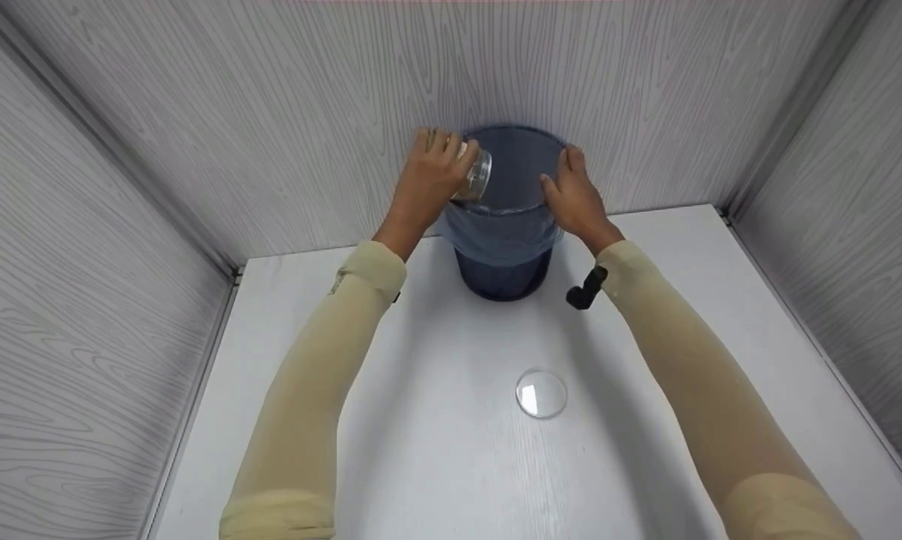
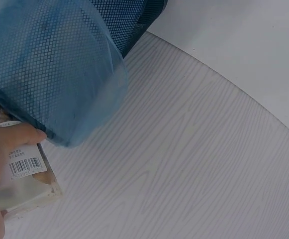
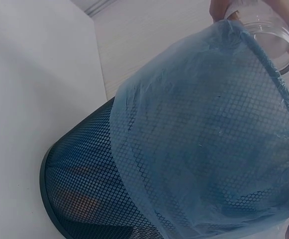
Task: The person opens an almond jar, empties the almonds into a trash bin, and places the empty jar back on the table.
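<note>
One jar (image 1: 477, 180) within left fingers (image 1: 439, 141)

Table (image 1: 451, 465): white, softly shadowed
Transparent disc (image 1: 541, 394): round, flat on the table, bright with reflection
Back wall (image 1: 271, 112): pale grey, wavy wood grain
Side walls (image 1: 83, 315): similarly grained
Corner strips (image 1: 789, 109): plain grey

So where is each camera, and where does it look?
Head: on the person's head, looking forward and down at the bin; left hand, right hand and sleeves show.
Left wrist: on that wrist, looking at the jar and bin; part of the left hand shows.
Right wrist: on that wrist, looking at the bag over the bin; bits of both hands show.
Both wrist views share jar, bag and bin.
</note>
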Action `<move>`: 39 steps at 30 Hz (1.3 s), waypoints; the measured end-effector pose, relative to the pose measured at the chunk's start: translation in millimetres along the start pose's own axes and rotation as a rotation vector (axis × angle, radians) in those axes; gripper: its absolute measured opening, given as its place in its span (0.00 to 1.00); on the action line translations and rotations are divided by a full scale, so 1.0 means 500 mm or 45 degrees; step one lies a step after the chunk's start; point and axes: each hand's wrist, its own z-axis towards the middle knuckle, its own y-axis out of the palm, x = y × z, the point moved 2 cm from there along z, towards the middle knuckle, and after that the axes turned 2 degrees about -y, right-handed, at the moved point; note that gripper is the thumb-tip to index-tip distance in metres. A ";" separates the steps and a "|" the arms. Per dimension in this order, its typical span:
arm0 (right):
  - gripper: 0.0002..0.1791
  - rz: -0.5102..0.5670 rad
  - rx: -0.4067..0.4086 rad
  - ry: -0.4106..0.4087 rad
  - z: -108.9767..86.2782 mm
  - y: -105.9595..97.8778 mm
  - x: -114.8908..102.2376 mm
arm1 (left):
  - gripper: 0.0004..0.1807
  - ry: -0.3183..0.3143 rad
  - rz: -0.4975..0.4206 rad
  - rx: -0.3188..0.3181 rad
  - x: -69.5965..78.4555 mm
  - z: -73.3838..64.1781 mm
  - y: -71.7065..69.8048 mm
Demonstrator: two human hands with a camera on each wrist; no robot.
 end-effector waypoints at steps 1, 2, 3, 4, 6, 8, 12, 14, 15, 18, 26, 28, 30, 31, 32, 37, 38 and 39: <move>0.41 -0.004 0.000 0.002 0.000 0.000 -0.001 | 0.15 0.008 0.006 0.002 0.001 0.000 0.000; 0.41 -0.007 0.000 0.003 -0.001 0.001 -0.001 | 0.14 0.018 0.014 0.006 0.002 0.001 -0.001; 0.41 -0.008 0.001 0.004 -0.001 0.001 -0.001 | 0.15 0.028 0.019 0.006 0.003 0.001 -0.001; 0.41 -0.008 0.002 0.005 -0.001 0.002 -0.001 | 0.15 0.039 0.030 0.002 0.004 0.001 -0.001; 0.41 -0.010 0.003 0.008 -0.001 0.003 -0.001 | 0.14 0.053 0.047 -0.007 0.005 0.001 -0.001; 0.41 -0.011 0.002 0.008 -0.001 0.004 -0.001 | 0.12 0.061 0.070 -0.014 0.006 0.001 -0.001; 0.41 -0.004 0.004 0.011 -0.001 0.004 -0.003 | 0.11 0.068 0.077 0.015 0.005 0.000 0.000; 0.41 -0.003 0.005 0.015 -0.001 0.003 -0.003 | 0.10 0.075 0.071 0.038 0.005 0.001 0.000; 0.41 -0.004 0.005 0.016 0.000 0.002 -0.004 | 0.10 0.079 0.073 0.048 0.005 0.001 0.001; 0.41 -0.015 -0.001 0.014 0.001 0.003 -0.005 | 0.11 0.094 0.105 0.064 0.006 0.003 -0.001; 0.40 -0.013 0.016 -0.009 0.000 0.000 -0.005 | 0.16 0.150 0.220 0.111 0.014 0.010 -0.001; 0.40 -0.020 0.015 -0.009 0.000 -0.002 -0.003 | 0.18 0.156 0.215 0.103 0.016 0.011 -0.003; 0.40 -0.022 0.015 -0.005 -0.001 -0.003 -0.002 | 0.18 0.164 0.215 0.095 0.018 0.014 -0.005; 0.40 -0.021 0.015 0.000 -0.001 -0.004 -0.002 | 0.18 0.170 0.219 0.090 0.019 0.014 -0.006; 0.40 -0.019 0.016 0.003 -0.001 -0.004 -0.003 | 0.19 0.180 0.227 0.087 0.019 0.015 -0.006; 0.40 -0.025 0.021 0.002 -0.004 -0.001 -0.005 | 0.20 0.262 0.275 0.080 0.022 0.017 -0.007; 0.39 -0.029 0.020 -0.001 -0.004 0.000 -0.006 | 0.20 0.281 0.274 0.078 0.023 0.017 -0.007; 0.39 -0.034 0.018 -0.002 -0.005 0.000 -0.007 | 0.19 0.301 0.275 0.072 0.024 0.018 -0.007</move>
